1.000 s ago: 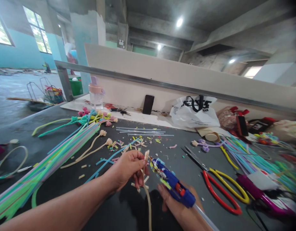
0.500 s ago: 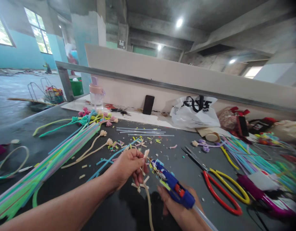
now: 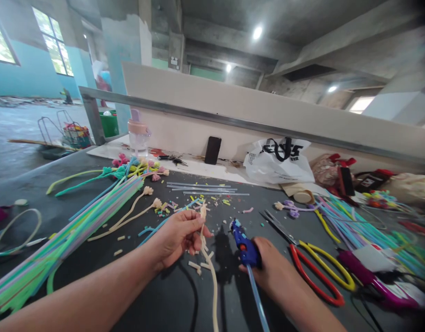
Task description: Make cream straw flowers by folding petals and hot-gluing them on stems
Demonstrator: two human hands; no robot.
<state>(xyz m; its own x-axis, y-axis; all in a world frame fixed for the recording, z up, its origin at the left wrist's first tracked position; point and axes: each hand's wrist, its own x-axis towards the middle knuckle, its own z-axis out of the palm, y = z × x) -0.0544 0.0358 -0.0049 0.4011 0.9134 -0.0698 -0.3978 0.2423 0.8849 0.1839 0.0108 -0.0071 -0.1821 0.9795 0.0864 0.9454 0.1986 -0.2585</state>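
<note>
My left hand [image 3: 185,230] pinches a cream fuzzy stem [image 3: 213,286] near its top, thumb against the fingers. The stem's tip stands up above the thumb, and its lower length hangs toward the table's near edge. My right hand [image 3: 268,263] is wrapped round a blue hot glue gun [image 3: 246,246], a clear glue stick [image 3: 257,299] trailing from its rear. The gun's nozzle points away from me and is apart from the stem. Small cut cream pieces [image 3: 195,265] lie beneath my left hand.
Green, pink and blue stems [image 3: 81,226] lie in a bundle at left. Scissors [image 3: 312,258] with red and yellow handles rest at right. Clear glue sticks [image 3: 205,188] lie farther back, before a phone [image 3: 213,150] and a white bag [image 3: 280,161]. A bottle [image 3: 138,136] stands back left.
My right hand has drawn the glue gun away to the right, off the stem's tip, and turned it more upright in view. My left hand has shifted slightly left with the stem.
</note>
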